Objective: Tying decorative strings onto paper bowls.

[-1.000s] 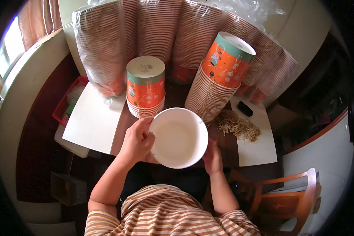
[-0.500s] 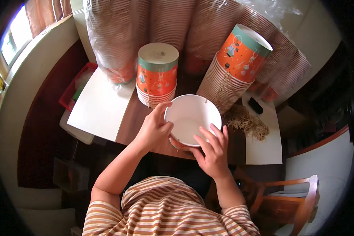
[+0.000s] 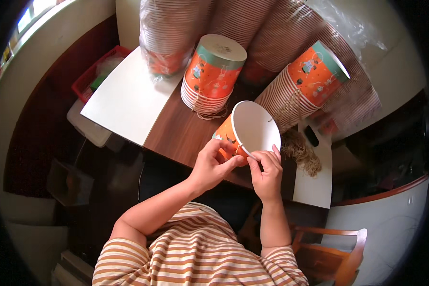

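An orange paper bucket (image 3: 226,136) with a white inside is tipped on its side over the table's near edge, its mouth facing right. My left hand (image 3: 210,164) grips its outer wall, fingers curled and thumb near the rim. At the near part of the rim, my right hand (image 3: 266,174) pinches with thumb and fingers. A short bit of twine shows at the rim between my hands; whether my fingertips hold it is hidden. Behind the bucket stands an upside-down stack of like buckets (image 3: 214,71), with twine hanging at its lower rims.
A taller, leaning bucket stack (image 3: 314,76) with twine is at the right. Wrapped bucket stacks (image 3: 171,28) line the back. A twine bundle (image 3: 302,155) and a black object (image 3: 311,136) lie on the table's right. A red basket (image 3: 88,78) is left, a wooden chair (image 3: 338,248) lower right.
The bucket has turned from mouth-up to mouth-right, showing its printed side. My right hand has left the inside and closed at the rim, and my left has moved down the outer wall. The view has shifted.
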The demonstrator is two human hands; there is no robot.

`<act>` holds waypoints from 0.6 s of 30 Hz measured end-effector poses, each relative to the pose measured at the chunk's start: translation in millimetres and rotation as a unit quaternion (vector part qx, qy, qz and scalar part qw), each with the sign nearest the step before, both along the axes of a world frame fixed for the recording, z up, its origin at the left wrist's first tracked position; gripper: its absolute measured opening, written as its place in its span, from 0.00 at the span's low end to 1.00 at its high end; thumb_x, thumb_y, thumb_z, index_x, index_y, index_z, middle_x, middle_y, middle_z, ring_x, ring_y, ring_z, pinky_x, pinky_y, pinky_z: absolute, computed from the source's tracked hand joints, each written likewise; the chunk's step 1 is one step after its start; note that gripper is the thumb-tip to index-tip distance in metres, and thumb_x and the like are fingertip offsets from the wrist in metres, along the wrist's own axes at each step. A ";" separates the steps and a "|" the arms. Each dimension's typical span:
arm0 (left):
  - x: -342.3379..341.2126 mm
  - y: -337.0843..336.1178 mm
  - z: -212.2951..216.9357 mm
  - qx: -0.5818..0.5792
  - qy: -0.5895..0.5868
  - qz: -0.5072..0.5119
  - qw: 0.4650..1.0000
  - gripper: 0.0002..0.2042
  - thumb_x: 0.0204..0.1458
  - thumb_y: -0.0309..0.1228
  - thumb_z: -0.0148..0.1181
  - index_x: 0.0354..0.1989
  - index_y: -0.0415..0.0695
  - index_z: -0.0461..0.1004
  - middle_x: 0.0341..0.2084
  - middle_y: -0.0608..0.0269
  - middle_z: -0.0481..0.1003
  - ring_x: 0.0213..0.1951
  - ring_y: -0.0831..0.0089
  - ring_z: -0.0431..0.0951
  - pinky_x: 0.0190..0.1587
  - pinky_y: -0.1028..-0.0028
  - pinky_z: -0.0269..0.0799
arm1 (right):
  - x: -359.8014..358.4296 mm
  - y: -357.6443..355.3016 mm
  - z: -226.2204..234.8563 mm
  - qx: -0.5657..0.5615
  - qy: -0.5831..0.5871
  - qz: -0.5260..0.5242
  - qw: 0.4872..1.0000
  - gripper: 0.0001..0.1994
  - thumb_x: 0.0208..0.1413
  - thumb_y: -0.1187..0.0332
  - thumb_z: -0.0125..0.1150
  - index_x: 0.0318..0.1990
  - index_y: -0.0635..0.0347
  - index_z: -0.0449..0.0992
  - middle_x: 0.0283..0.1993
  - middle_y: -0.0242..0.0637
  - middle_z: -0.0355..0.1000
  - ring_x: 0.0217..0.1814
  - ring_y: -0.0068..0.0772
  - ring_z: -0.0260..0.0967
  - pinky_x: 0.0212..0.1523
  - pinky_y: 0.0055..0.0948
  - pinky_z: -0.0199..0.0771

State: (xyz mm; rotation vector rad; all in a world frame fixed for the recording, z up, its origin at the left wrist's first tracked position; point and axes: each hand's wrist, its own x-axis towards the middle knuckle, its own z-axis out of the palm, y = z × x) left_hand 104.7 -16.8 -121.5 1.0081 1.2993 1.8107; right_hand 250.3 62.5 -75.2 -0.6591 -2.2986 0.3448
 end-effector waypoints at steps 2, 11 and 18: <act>4.5 2.4 -1.5 0.010 -0.030 -0.003 0.999 0.10 0.53 0.28 0.65 0.37 0.38 0.70 0.30 0.66 0.73 0.24 0.86 0.71 0.26 0.83 0.67 | -0.4 -2.5 -2.8 -0.003 -0.002 -0.008 1.000 0.03 0.53 0.72 0.61 0.34 0.58 0.76 0.32 0.34 0.74 0.39 0.39 0.72 0.64 0.48 0.55; -4.4 -3.3 -23.1 -0.017 -0.335 -0.163 0.928 0.06 0.59 0.32 0.58 0.35 0.44 0.69 0.24 0.71 0.73 0.22 0.85 0.70 0.25 0.83 0.67 | 1.0 -5.1 -4.4 -0.001 -0.013 0.013 1.000 0.03 0.51 0.73 0.62 0.34 0.57 0.77 0.34 0.34 0.75 0.41 0.37 0.72 0.66 0.49 0.51; 2.4 0.1 -26.9 -0.038 -0.276 -0.103 0.955 0.06 0.57 0.32 0.60 0.34 0.45 0.71 0.23 0.73 0.72 0.22 0.87 0.67 0.23 0.85 0.61 | 7.3 1.2 -8.9 -0.015 -0.022 0.030 0.999 0.03 0.50 0.73 0.63 0.34 0.56 0.77 0.34 0.34 0.75 0.44 0.37 0.72 0.68 0.51 0.46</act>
